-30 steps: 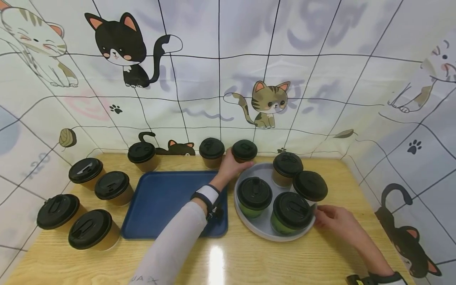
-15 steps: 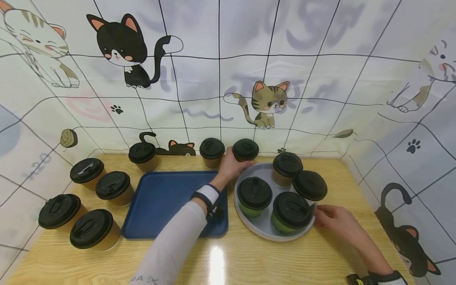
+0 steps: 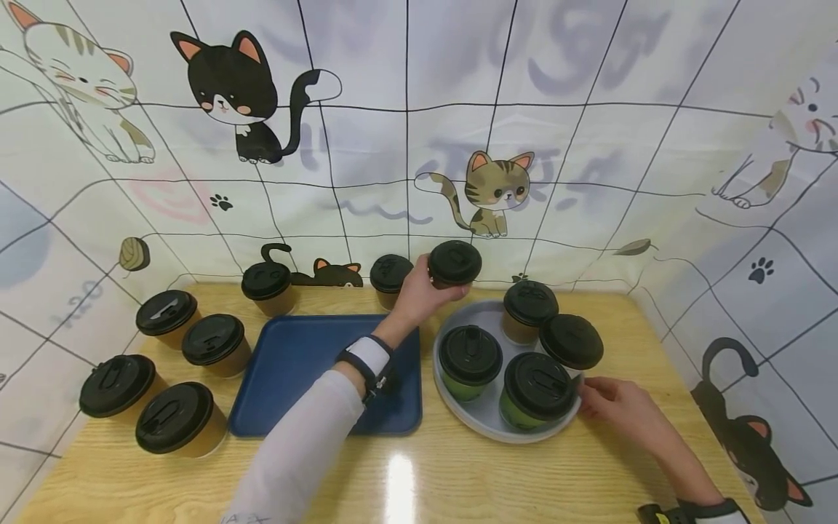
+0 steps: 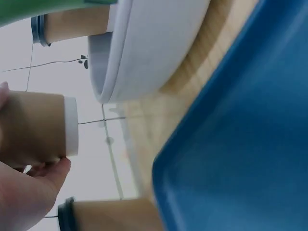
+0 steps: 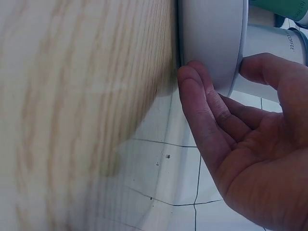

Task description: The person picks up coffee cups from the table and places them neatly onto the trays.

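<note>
My left hand [image 3: 419, 295] grips a brown paper coffee cup with a black lid [image 3: 455, 263], held up off the table behind the round tray. In the left wrist view the fingers curl round the brown cup [image 4: 36, 126], whose pale base shows. My right hand [image 3: 618, 407] holds the edge of the round grey tray [image 3: 458, 416]; in the right wrist view its thumb lies at the rim and the fingers press the outer wall [image 5: 211, 45]. On the tray stand two green cups [image 3: 470, 364], a brown cup [image 3: 529, 309] and a white cup [image 5: 269, 48].
A blue rectangular tray [image 3: 314, 378] lies left of the round tray. Several lidded brown cups [image 3: 216, 346] stand on its left side. One brown cup [image 3: 390, 280] stands behind it, close to my left hand. A cat-print sheet [image 3: 366, 145] hangs behind and beside the table [image 3: 458, 480].
My left hand has raised the brown cup off the table, upward in the head view. The right hand keeps its place on the round tray's edge.
</note>
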The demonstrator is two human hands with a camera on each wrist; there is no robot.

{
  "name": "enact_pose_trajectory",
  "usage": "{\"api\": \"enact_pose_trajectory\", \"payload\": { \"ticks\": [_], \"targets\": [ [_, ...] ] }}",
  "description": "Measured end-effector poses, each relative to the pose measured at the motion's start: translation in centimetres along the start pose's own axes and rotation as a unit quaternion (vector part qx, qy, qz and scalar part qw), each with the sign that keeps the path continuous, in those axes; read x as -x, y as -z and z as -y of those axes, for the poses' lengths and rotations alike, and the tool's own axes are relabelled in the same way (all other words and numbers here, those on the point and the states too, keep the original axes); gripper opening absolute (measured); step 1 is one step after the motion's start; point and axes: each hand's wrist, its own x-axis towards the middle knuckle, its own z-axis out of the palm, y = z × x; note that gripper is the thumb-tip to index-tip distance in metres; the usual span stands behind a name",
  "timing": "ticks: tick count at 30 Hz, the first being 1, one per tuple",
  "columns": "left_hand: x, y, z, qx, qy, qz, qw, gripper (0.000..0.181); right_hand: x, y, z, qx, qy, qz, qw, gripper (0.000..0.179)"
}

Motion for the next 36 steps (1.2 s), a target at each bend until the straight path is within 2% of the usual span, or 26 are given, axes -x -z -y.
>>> {"api": "enact_pose_trajectory", "payload": {
  "ticks": [8,13,17,21,24,27,31,36],
  "targets": [
    [0.6,1.5,-1.7,0.034,-0.035,0.055,0.9973,0.088,0.1,0.2,-0.2,-0.002,0.000,-0.001,1.0000,0.054],
    [0.8,2.1,-2.6,0.058,-0.051,0.074,0.9942,0.083,0.1,0.2,-0.3,0.001,0.008,-0.003,1.0000,0.051],
    [0.7,2.4,-2.8,0.079,-0.066,0.089,0.9907,0.090,0.1,0.2,-0.4,0.002,0.009,-0.002,1.0000,0.050],
    [0.5,2.1,-2.3,0.123,-0.083,0.133,0.9800,0.096,0.1,0.2,-0.6,0.002,0.008,0.000,1.0000,0.051],
    [0.3,1.6,-1.6,0.132,-0.080,0.170,0.9732,0.093,0.1,0.1,-0.6,-0.002,0.013,0.001,0.9999,0.050],
    [0.0,1.1,-0.7,0.120,-0.066,0.193,0.9716,0.090,0.0,0.1,-0.5,-0.009,0.015,0.000,0.9998,0.049],
    [-0.2,0.6,0.4,0.102,-0.053,0.207,0.9716,0.088,-0.1,0.0,-0.4,-0.009,0.016,-0.003,0.9998,0.048],
    [-0.4,0.1,1.4,0.098,-0.062,0.231,0.9662,0.088,-0.1,0.0,-0.2,0.001,0.012,-0.003,0.9999,0.050]
  ]
}}
